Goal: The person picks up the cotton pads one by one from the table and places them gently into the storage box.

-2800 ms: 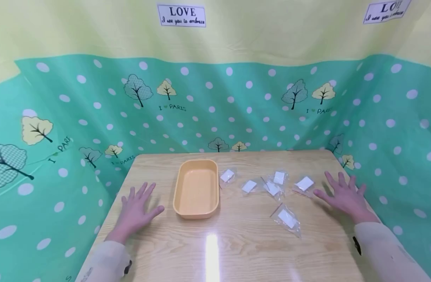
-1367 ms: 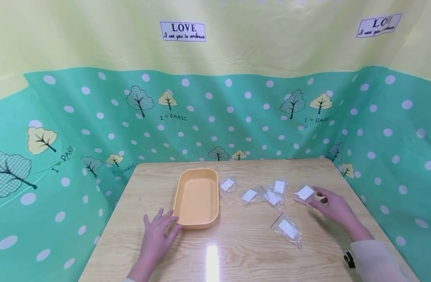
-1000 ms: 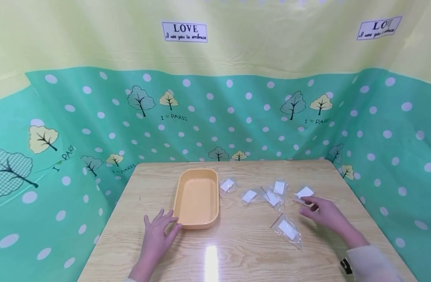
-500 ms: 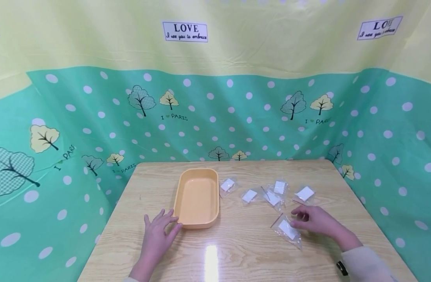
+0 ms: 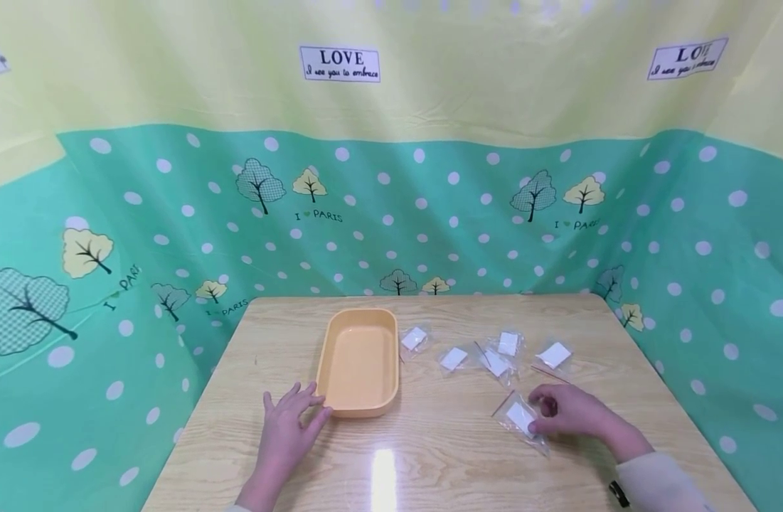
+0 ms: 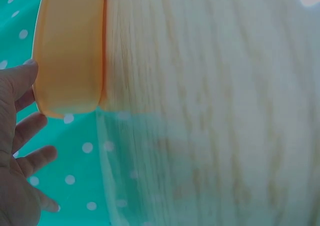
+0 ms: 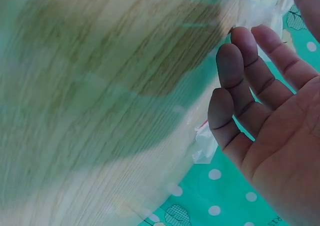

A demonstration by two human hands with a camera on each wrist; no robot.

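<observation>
My left hand (image 5: pixel 287 434) rests at the near left corner of a light orange plastic tray (image 5: pixel 357 409). Its thumb and forefinger touch the tray there, while the other fingers stand spread, as the left wrist view shows of the hand (image 6: pixel 20 156). Over at the right, my right hand (image 5: pixel 573 412) is at the right side of a small clear zip bag (image 5: pixel 520 418) with a white block inside. Thumb and forefinger are bent toward the bag with a gap between them. In the right wrist view the fingers of that hand (image 7: pixel 270 116) are loosely bent, apart from the thumb.
Several more zip bags with white blocks lie behind: one (image 5: pixel 414 339) beside the tray, one (image 5: pixel 454 358) further right, two overlapping ones (image 5: pixel 496 361), and one (image 5: pixel 554 354) at the right. A wooden table (image 5: pixel 442 455) carries everything. A green dotted curtain (image 5: pixel 365 213) surrounds it.
My left hand has come in from the left edge to the tray's corner and stayed. My right hand has gone past the far right bag, then nearer and leftward to the nearest bag. No bag has visibly moved.
</observation>
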